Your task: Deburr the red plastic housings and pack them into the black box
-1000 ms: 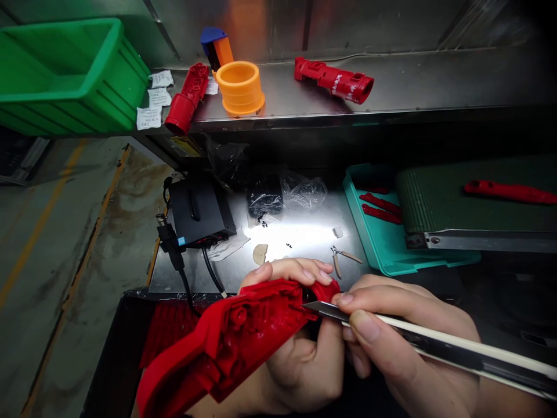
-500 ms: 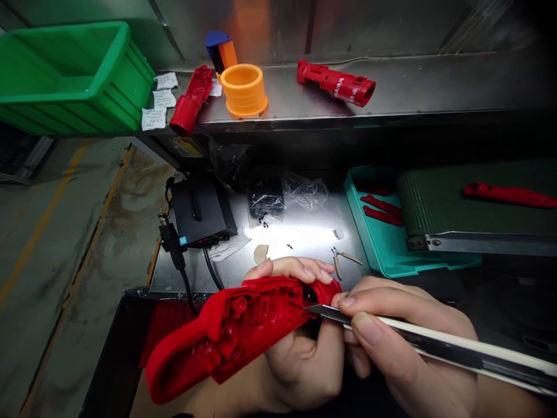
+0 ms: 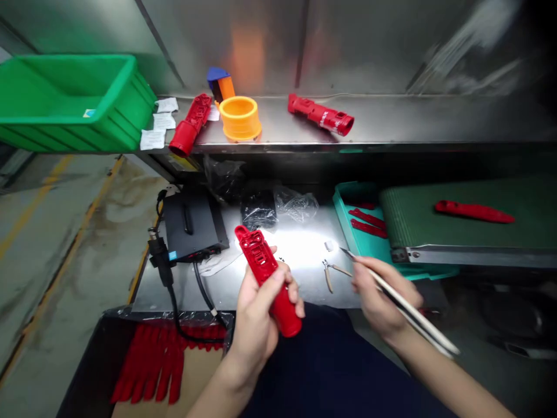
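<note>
1 hand, the left hand (image 3: pixel 256 319), was wrapped round the barrel (image 3: pixel 286 316) of a red housing (image 3: pixel 259 258); the right hand (image 3: pixel 385 299) gripped a slim knife (image 3: pixel 415 316), its tip well apart. The housing was likely light, stiff and somewhat slippery, best held by that rounded barrel. It looked glossy, slotted and recessed above, raised before the surface (image 3: pixel 304 293).

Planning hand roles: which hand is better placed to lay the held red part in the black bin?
Left, I'd say. The left hand grips the red part and is nearer the black bin; the right hand is farther off and holds the knife.
</note>
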